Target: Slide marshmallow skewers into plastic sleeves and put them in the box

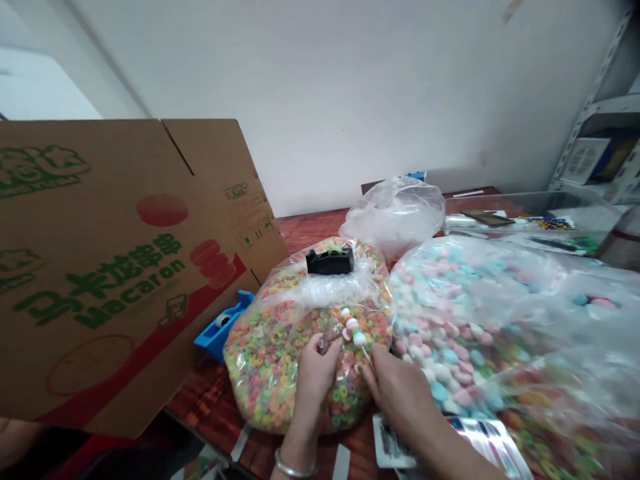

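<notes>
My right hand point(397, 383) pinches the thin white stick of a candy skewer point(353, 325), which tilts up to the left. Small white, pink, green and blue sweets are threaded along its upper part. Just left of it, my left hand point(317, 363), with a bangle at the wrist, has thumb and fingers closed together; what they hold is too small to make out. Both hands are over a big clear bag of colourful ring-shaped sweets point(265, 373). On top of that bag rests a black tape dispenser point(330, 261).
A large cardboard box point(115, 267) stands left, a blue tape dispenser point(225, 327) beside it. Bags of pastel marshmallow-like sweets point(450, 353) fill the right. Behind are a crumpled clear bag point(395, 213) and a clear bin point(590, 207). Tape strips point(342, 461) hang at the table's front edge.
</notes>
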`<state>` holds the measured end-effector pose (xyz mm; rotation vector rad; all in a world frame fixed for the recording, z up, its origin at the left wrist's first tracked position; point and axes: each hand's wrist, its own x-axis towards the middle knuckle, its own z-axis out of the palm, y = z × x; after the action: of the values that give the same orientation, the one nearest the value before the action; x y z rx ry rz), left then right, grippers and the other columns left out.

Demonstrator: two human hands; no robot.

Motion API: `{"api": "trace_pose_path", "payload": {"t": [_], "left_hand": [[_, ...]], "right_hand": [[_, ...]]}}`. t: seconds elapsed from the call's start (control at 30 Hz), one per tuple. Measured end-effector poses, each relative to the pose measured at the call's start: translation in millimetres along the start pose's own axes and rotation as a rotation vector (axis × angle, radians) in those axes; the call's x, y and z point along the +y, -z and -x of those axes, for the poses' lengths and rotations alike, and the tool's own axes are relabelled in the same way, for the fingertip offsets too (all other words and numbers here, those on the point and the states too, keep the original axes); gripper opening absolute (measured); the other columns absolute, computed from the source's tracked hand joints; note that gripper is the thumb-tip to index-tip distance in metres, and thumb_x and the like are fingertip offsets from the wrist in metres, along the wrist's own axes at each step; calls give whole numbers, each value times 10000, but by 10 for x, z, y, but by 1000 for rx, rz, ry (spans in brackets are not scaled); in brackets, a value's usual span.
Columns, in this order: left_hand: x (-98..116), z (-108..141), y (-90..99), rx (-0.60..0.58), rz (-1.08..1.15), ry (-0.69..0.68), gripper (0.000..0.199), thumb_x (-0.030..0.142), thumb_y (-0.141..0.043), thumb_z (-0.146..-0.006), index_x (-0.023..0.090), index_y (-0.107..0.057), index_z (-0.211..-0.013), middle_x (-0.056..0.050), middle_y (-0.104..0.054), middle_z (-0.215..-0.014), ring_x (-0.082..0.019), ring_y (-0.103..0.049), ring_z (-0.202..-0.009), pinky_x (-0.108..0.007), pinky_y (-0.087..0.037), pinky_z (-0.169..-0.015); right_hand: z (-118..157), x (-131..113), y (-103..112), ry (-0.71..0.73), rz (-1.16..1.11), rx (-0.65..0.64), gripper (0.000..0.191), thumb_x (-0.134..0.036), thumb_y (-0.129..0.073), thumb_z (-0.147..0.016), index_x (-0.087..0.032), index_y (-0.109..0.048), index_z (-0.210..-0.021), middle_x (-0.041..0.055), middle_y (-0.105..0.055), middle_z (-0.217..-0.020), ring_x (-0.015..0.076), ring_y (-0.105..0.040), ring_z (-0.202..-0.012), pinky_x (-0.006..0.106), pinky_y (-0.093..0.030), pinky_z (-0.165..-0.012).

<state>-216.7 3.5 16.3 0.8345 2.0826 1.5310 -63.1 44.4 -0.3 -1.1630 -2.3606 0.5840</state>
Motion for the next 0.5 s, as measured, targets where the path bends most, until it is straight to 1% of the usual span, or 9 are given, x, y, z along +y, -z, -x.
{"api": "trace_pose_path", "payload": {"t": [0.07, 0.1, 0.13, 0.2, 0.27, 0.3, 0.4, 0.43, 0.5], "left_hand": [[-61, -118, -108, -30, -67, -23, 241, 384, -793, -617, 168, -700, -670, 3, -611, -562, -174, -529, -577, -249, -365, -553], [-87, -156, -151, -38, -86, -34, 245, 397, -790, -625, 174, -701, -672, -2, -622, -579, -178, -533, -586, -251, -359, -560], [-106, -182, -182, -47, -96, -42, 251, 413, -787, -632, 181, -702, -676, -8, -635, -599, -182, -542, -602, -252, -359, -570], [-129, -208, -208, -63, -91, -45, 267, 440, -781, -644, 188, -703, -685, -14, -648, -625, -187, -556, -626, -252, -369, -582], [-134, -208, -202, -80, -53, -24, 289, 457, -779, -652, 184, -695, -691, -13, -643, -628, -177, -558, -619, -246, -381, -570], [-133, -199, -194, -88, -23, -4, 302, 461, -779, -654, 178, -688, -703, -12, -644, -631, -167, -555, -599, -240, -386, -553], [-109, -134, -184, -97, 105, 96, 386, 516, -740, -693, 165, -654, -826, -15, -658, -647, -123, -501, -446, -231, -368, -427], [-90, -98, -190, -95, 155, 131, 418, 535, -719, -710, 164, -634, -884, -21, -670, -665, -114, -485, -407, -230, -361, -392], [-28, -8, -214, -90, 252, 177, 445, 540, -700, -736, 168, -597, -957, -36, -690, -717, -116, -518, -416, -228, -392, -382]], "right_hand": [[-67, 17, -129, -25, 0, -3, 168, -220, -428, -956, -207, -577, -878, 42, -679, -606, 216, -652, -520, 265, -223, -461], [-82, 49, -174, -34, -10, -3, 180, -207, -404, -961, -207, -571, -893, 39, -675, -595, 213, -650, -511, 265, -220, -455], [-88, 91, -206, -39, -29, -4, 193, -205, -382, -966, -208, -562, -897, 38, -675, -600, 210, -651, -517, 262, -235, -453], [-74, 188, -228, -34, -73, -4, 214, -225, -345, -977, -216, -540, -891, 35, -687, -653, 198, -657, -555, 256, -304, -467], [-24, 290, -200, -34, -158, 8, 244, -261, -311, -990, -228, -528, -883, 27, -692, -718, 185, -659, -616, 251, -389, -521], [16, 339, -170, -41, -237, 21, 258, -289, -306, -994, -234, -527, -874, 24, -687, -746, 182, -658, -657, 251, -425, -563], [197, 468, -43, -94, -561, 49, 285, -413, -363, -977, -244, -534, -824, 13, -648, -761, 186, -632, -724, 256, -476, -660], [273, 502, 2, -102, -637, 40, 297, -449, -391, -963, -245, -540, -807, 9, -633, -747, 187, -623, -717, 255, -482, -666], [435, 548, 78, -128, -710, 11, 323, -499, -434, -937, -249, -551, -771, -11, -583, -665, 170, -580, -610, 236, -473, -582]]}}
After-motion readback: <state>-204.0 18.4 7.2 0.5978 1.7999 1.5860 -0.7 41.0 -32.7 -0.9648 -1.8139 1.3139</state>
